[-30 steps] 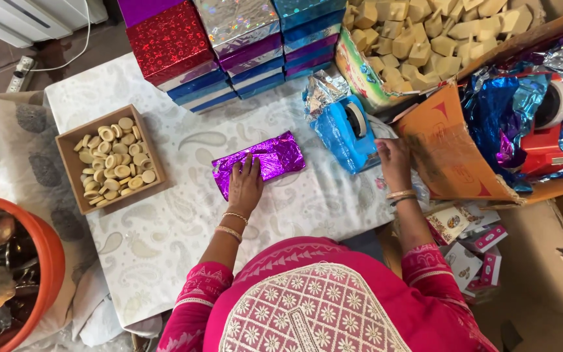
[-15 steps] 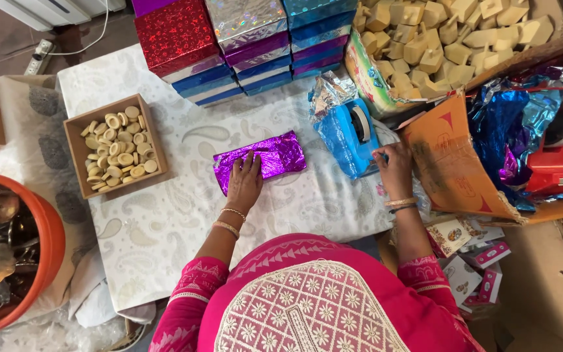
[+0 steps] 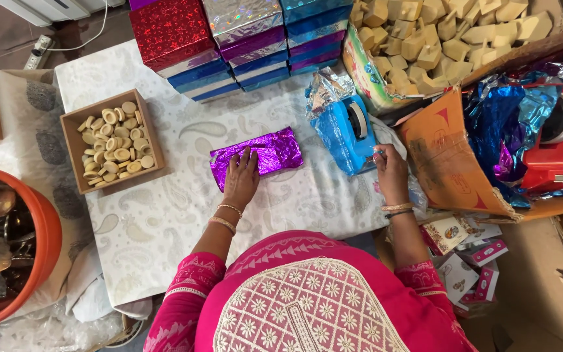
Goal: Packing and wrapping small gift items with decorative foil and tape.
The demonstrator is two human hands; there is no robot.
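A purple foil-wrapped packet [image 3: 259, 158] lies near the middle of the bench [image 3: 164, 221], on a pale paisley cloth; the left hand [image 3: 241, 179] rests flat on its near edge, fingers spread and pressing down; the right hand [image 3: 391, 173] sits just beside a blue tape dispenser [image 3: 350, 133], fingertips drawn together at its near end, whether on tape cannot be told. To the left of the packet, an open cardboard box [image 3: 112, 140] holds pale round pieces. Beyond the packet stand stacked gift boxes [image 3: 229, 39] in red, silver, blue and purple foil; at far right, a carton of tan wedge-shaped pieces [image 3: 438, 39], loose blue foil sheets [image 3: 509, 124] and a red tape dispenser [image 3: 552, 156]; at far left, an orange tub [image 3: 40, 228].
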